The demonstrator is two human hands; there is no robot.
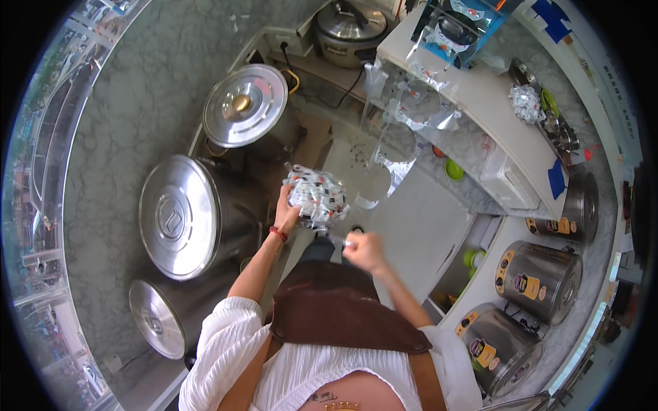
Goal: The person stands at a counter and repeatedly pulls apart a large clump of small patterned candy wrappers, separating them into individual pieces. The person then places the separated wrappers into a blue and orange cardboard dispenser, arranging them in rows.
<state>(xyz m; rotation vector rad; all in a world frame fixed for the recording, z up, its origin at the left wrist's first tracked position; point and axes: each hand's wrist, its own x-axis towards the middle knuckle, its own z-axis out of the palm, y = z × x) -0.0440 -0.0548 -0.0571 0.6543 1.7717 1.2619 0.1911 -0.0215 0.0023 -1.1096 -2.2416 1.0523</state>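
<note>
My left hand (286,211) grips a crumpled ball of plastic film (320,198), silvery-white with dark and orange print. It is held up in front of my brown apron (344,313). Just to the right, my right hand (367,251) is a blurred fist, with a pale bit of film (349,242) showing at its fingers. A clear film strip with large round cut-outs (402,172) hangs down past the counter edge, ahead and to the right of the ball. Its upper part runs up towards a blue machine (491,38) on the counter.
Large lidded steel pots (177,218) line the left side. A pressure cooker (349,31) stands at the back. Along the right are steel insulated barrels (540,280) and a white counter (478,97) with a second film ball (526,104). Debris lies on the floor (360,154).
</note>
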